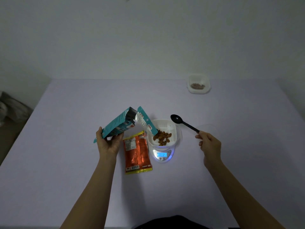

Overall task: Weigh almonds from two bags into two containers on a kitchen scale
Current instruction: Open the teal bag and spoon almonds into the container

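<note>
Teal bag (122, 124), clasped in the curled left hand (108, 142), tips almonds (162, 137) into the basket (165, 123) on the scale (162, 158); the right hand (209, 142) pinches a spoon (183, 123). This looks like the second half of the task: the container (198, 92) at the table's (82, 179) far edge already holds some.

On the scale (162, 159) the display digits are too blurred to read, and the platform is hidden under the white basket (171, 128). The mouth of the teal bag (115, 126) covers the basket's rim at nine o'clock; print on it and on the orange bag (137, 152) is too small to read. The handle end of the spoon (177, 119) is hidden inside the right hand (210, 143). The far container (198, 83), at one o'clock, is blurred. Both forearms are cut off at six o'clock.
</note>
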